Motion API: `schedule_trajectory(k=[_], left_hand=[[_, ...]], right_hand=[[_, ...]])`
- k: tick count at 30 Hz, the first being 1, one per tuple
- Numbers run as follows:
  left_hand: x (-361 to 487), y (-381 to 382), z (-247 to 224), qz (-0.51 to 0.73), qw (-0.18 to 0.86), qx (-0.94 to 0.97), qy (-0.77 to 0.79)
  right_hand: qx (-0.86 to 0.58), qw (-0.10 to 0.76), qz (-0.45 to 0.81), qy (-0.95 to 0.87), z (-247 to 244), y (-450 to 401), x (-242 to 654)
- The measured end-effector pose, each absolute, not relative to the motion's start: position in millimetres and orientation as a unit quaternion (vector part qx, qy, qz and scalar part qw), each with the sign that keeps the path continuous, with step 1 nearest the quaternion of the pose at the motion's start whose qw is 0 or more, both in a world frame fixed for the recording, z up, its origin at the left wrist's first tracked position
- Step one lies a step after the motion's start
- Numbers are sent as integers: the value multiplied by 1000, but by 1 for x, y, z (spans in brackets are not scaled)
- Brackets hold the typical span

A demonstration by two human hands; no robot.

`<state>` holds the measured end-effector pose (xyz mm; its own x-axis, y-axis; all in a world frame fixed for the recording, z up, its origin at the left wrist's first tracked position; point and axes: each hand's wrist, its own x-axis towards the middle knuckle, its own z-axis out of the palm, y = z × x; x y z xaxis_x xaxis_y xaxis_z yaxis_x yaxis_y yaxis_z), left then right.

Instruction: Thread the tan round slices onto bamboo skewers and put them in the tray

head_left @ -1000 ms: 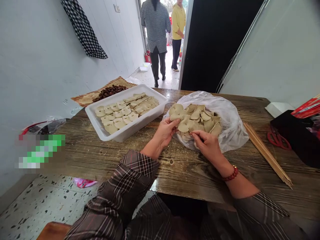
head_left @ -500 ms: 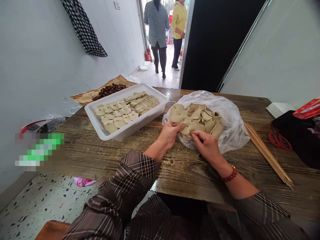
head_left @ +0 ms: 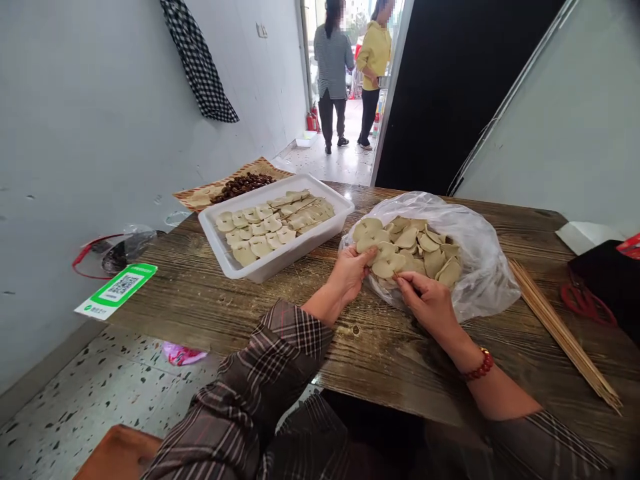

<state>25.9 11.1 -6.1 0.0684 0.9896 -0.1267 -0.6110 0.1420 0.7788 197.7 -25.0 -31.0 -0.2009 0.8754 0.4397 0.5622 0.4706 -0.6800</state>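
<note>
My left hand is closed, thumb on top, on several pale round flat slices that sit in a row on a skewer. Pinched in the fingertips of my right hand is the near end of that thin skewer, mostly hidden by the slices. Both hands are over the front edge of a clear plastic bag, which lies open around a heap of loose slices. To the left, a white tray holds rows of similar skewered slices.
A bundle of bare wooden skewers lies at right, near red-handled scissors and a black bag. Behind the tray, dark brown pieces rest on paper. A green code card sits at the table's left edge. Two people stand by the doorway.
The view has shifted, so the table's things appear further right and slightly lower. Both hands keep their hold on the slices and skewer. The people in the doorway have changed their stance.
</note>
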Motion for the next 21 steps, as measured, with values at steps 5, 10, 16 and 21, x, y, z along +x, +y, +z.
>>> schedule_trajectory(k=[5,10,16,21], left_hand=[[26,10,-8,606,675,279,315],[28,9,-11,608,661,313,310],[28,7,-12,575,669,365,300],[25,8,-14,541,685,351,341]], right_hand=[[-465,414,184,-760,-36,-23,202],[-439,428,154,-775,-37,-18,208],[-487,432,131,-748,-43,-12,218],[-517,435,79,-733,-30,-7,222]])
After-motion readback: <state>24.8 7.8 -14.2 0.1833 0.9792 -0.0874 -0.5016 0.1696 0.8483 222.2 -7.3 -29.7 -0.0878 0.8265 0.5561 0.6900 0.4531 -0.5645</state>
